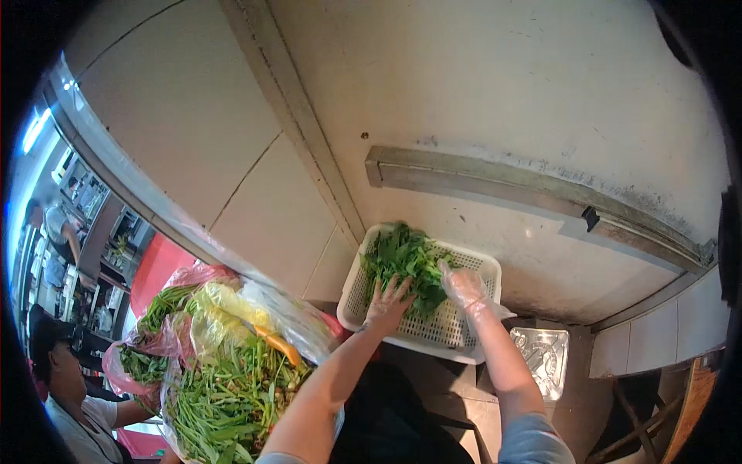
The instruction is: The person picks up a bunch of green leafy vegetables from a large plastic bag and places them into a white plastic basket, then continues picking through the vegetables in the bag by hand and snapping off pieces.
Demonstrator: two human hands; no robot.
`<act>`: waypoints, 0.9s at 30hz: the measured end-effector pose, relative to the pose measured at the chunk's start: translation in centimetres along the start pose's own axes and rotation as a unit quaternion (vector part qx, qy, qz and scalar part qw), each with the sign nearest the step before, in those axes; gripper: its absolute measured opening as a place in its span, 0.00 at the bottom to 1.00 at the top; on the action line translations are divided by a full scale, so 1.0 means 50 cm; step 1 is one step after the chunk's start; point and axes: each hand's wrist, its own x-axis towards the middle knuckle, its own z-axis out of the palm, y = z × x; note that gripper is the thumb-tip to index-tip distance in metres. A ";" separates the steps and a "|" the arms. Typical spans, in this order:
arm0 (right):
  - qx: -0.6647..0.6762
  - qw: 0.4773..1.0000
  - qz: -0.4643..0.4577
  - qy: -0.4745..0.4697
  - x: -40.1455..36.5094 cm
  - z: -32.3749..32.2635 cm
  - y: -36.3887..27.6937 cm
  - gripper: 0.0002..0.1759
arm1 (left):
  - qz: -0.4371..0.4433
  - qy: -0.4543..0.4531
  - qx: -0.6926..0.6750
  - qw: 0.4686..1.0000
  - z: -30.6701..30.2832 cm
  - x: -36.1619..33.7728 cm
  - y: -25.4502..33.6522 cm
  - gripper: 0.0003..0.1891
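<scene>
A white perforated plastic basket [495,272] sits in the corner in front of me, with a bunch of leafy greens [398,251] in its left half. My left hand [389,304] lies on the near side of the leaves, fingers spread. My right hand [464,289], in a clear plastic glove, is closed around the stem end of the greens over the right part of the basket. Its fingertips are partly hidden. To the left, a large heap of long-leaved green vegetables [232,398] lies beside my left forearm.
Pink plastic bags [174,336] with more greens, a yellow plastic bag [220,309] and an orange handle-like object [278,345] are at left. A metal tray [545,359] lies right of the basket. A wall rail [525,189] runs behind. Another person [77,387] is at lower left.
</scene>
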 end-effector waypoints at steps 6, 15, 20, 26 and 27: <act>-0.035 0.999 -0.032 0.020 0.012 -0.012 0.055 0.17 | -0.077 -0.051 -0.011 0.996 0.066 0.075 -0.049 0.42; 0.234 0.950 -0.078 0.193 0.062 0.021 0.075 0.10 | -0.124 -0.006 -0.106 0.987 0.052 0.063 -0.080 0.39; 0.156 0.980 -0.047 0.113 0.047 0.013 0.031 0.07 | -0.135 -0.005 -0.102 0.986 0.038 0.062 -0.069 0.39; 0.278 0.945 0.041 0.168 0.067 -0.030 0.088 0.09 | -0.151 -0.019 -0.120 0.981 0.022 0.055 -0.071 0.42; 0.324 0.932 0.070 0.149 0.068 -0.044 0.093 0.10 | -0.158 -0.020 -0.130 0.979 0.023 0.055 -0.073 0.42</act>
